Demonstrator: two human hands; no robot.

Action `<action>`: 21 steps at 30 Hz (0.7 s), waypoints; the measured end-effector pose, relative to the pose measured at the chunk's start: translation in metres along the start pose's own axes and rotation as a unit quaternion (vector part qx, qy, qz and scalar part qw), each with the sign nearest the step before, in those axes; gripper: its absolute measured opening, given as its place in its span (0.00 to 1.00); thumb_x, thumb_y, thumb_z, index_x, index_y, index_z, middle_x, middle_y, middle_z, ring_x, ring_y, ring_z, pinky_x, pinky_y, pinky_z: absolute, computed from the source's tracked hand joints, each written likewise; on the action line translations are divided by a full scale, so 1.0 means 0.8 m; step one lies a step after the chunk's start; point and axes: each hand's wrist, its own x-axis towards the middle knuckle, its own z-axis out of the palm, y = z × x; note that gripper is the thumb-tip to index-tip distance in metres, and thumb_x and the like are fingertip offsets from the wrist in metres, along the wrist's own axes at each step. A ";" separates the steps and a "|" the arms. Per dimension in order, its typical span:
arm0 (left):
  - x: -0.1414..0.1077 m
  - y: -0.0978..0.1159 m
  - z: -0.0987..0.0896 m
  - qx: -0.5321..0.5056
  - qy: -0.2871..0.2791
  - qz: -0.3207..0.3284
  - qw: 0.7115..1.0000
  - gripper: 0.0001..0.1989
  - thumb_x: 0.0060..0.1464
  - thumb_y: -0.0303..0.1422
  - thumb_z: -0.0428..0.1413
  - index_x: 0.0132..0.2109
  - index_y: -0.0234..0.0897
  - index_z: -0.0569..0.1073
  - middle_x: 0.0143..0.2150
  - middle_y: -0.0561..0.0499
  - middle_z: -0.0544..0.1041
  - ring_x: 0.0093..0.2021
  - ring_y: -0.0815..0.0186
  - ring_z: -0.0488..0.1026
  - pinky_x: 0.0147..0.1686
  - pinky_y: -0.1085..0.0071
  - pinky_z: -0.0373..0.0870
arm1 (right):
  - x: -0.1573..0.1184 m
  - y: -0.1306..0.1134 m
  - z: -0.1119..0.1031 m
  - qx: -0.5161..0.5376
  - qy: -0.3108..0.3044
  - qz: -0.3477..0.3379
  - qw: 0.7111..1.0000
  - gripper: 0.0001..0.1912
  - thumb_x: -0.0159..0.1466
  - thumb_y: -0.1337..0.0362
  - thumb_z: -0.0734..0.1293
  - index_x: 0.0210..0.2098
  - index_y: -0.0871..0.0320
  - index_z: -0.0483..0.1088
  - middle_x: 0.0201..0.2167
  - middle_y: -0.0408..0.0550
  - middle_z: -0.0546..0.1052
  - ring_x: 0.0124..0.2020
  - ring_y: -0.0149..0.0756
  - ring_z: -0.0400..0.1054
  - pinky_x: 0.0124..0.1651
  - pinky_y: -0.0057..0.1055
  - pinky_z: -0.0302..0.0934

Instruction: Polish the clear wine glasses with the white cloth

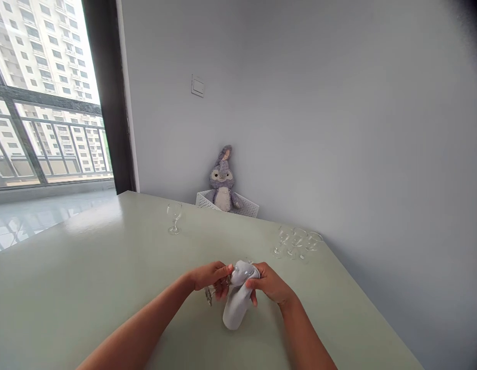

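My left hand [214, 278] is closed on a clear stemmed glass [209, 296], which is tipped on its side above the table, its foot pointing left. My right hand [271, 283] grips a pale grey cloth [235, 308], bunched against the bowl end of the glass. One part of the cloth hangs down toward me between the hands. I cannot tell whether the cloth is inside the bowl or around it, because the folds and fingers hide the rim.
Another stemmed glass [174, 220] stands upright at the far left of the pale green table [107, 288]. Several more glasses [297, 241] cluster near the right edge. Behind the table, a plush toy [223, 192] sits in a white perforated basket [249, 207] against the wall.
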 end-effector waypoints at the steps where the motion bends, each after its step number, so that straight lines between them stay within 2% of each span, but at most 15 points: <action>1: 0.003 0.001 0.005 0.048 0.066 0.003 0.997 0.32 0.55 0.54 0.31 0.31 0.34 0.68 0.25 0.48 0.72 0.23 0.68 0.69 0.27 0.71 0.65 | 0.005 0.006 0.000 0.013 0.041 -0.003 0.999 0.16 0.53 0.56 0.69 0.32 0.65 0.71 0.23 0.45 0.72 0.16 0.28 0.65 0.17 0.23 0.58; 2: 0.006 0.002 0.009 0.118 0.140 0.009 0.983 0.28 0.55 0.53 0.34 0.36 0.35 0.69 0.29 0.47 0.74 0.29 0.65 0.71 0.31 0.70 0.65 | 0.012 0.013 0.001 0.032 0.088 -0.005 0.996 0.17 0.52 0.56 0.69 0.32 0.65 0.71 0.22 0.44 0.72 0.16 0.27 0.64 0.17 0.23 0.58; 4: 0.010 0.002 0.014 0.273 0.258 0.021 0.927 0.22 0.53 0.49 0.44 0.45 0.38 0.67 0.35 0.46 0.74 0.37 0.60 0.71 0.39 0.66 0.63 | 0.025 0.024 0.006 0.080 0.177 -0.002 0.981 0.18 0.51 0.54 0.70 0.31 0.63 0.70 0.20 0.41 0.70 0.15 0.25 0.62 0.17 0.22 0.58; 5: 0.011 0.002 0.015 0.329 0.284 0.019 0.900 0.21 0.52 0.46 0.48 0.48 0.39 0.65 0.36 0.46 0.74 0.39 0.59 0.71 0.40 0.65 0.62 | 0.030 0.028 0.009 0.098 0.207 -0.003 0.974 0.18 0.50 0.53 0.70 0.31 0.63 0.70 0.20 0.40 0.70 0.15 0.24 0.62 0.17 0.22 0.58; 6: 0.011 0.000 0.015 0.358 0.291 0.012 0.887 0.20 0.50 0.45 0.50 0.48 0.40 0.65 0.35 0.47 0.74 0.39 0.59 0.70 0.40 0.66 0.61 | 0.033 0.030 0.011 0.105 0.217 -0.005 0.970 0.18 0.49 0.53 0.70 0.31 0.62 0.70 0.20 0.40 0.70 0.16 0.24 0.62 0.17 0.22 0.59; 7: 0.011 -0.002 0.013 0.354 0.283 0.003 0.891 0.19 0.50 0.44 0.51 0.47 0.41 0.65 0.33 0.48 0.73 0.37 0.60 0.70 0.38 0.67 0.61 | 0.033 0.029 0.012 0.100 0.207 -0.008 0.973 0.19 0.48 0.53 0.71 0.32 0.62 0.70 0.21 0.41 0.70 0.17 0.25 0.63 0.17 0.22 0.59; 9: 0.010 -0.006 0.009 0.258 0.222 -0.005 0.940 0.17 0.50 0.46 0.50 0.41 0.40 0.67 0.28 0.52 0.71 0.29 0.66 0.68 0.30 0.72 0.61 | 0.027 0.022 0.010 0.060 0.146 -0.009 0.987 0.21 0.47 0.55 0.72 0.35 0.62 0.70 0.24 0.42 0.71 0.20 0.28 0.64 0.18 0.23 0.61; 11: 0.010 -0.010 0.006 0.087 0.108 0.006 0.990 0.21 0.50 0.51 0.47 0.35 0.37 0.67 0.24 0.55 0.67 0.22 0.71 0.63 0.24 0.75 0.59 | 0.014 0.012 0.002 0.014 0.069 -0.001 0.998 0.22 0.46 0.57 0.73 0.36 0.63 0.70 0.26 0.44 0.73 0.21 0.30 0.66 0.19 0.25 0.61; 13: 0.011 -0.012 0.007 -0.085 -0.006 0.011 0.996 0.25 0.50 0.55 0.43 0.33 0.35 0.66 0.21 0.56 0.63 0.17 0.75 0.58 0.20 0.76 0.57 | 0.002 0.006 -0.008 -0.009 0.012 0.000 1.000 0.21 0.48 0.55 0.72 0.34 0.64 0.70 0.24 0.45 0.73 0.20 0.32 0.67 0.20 0.28 0.62; 15: 0.012 -0.012 0.011 -0.197 -0.060 0.004 0.979 0.28 0.49 0.57 0.42 0.35 0.34 0.66 0.19 0.58 0.60 0.15 0.76 0.55 0.18 0.76 0.56 | -0.004 0.006 -0.018 -0.005 0.000 -0.024 1.000 0.21 0.50 0.51 0.69 0.31 0.64 0.70 0.21 0.46 0.73 0.20 0.34 0.67 0.23 0.30 0.61; 16: 0.013 -0.013 0.012 -0.230 -0.064 0.000 0.971 0.29 0.49 0.57 0.42 0.37 0.34 0.66 0.18 0.59 0.60 0.14 0.76 0.54 0.17 0.76 0.56 | -0.004 0.009 -0.023 0.004 0.021 -0.044 0.999 0.21 0.52 0.49 0.67 0.29 0.64 0.70 0.20 0.46 0.72 0.19 0.34 0.66 0.23 0.30 0.61; 18: 0.015 -0.014 0.011 -0.257 -0.030 0.001 0.966 0.30 0.50 0.56 0.43 0.44 0.34 0.66 0.18 0.60 0.59 0.14 0.76 0.54 0.17 0.77 0.54 | -0.001 0.016 -0.031 0.018 0.124 -0.088 0.988 0.22 0.54 0.47 0.64 0.27 0.62 0.68 0.18 0.44 0.69 0.19 0.33 0.64 0.24 0.30 0.59; 21: 0.019 -0.023 0.002 -0.199 0.116 -0.010 0.973 0.28 0.51 0.52 0.46 0.48 0.34 0.64 0.20 0.59 0.61 0.17 0.76 0.56 0.19 0.78 0.53 | 0.007 0.023 -0.038 -0.055 0.318 -0.133 0.937 0.19 0.57 0.48 0.63 0.25 0.59 0.68 0.20 0.43 0.68 0.23 0.33 0.62 0.28 0.30 0.59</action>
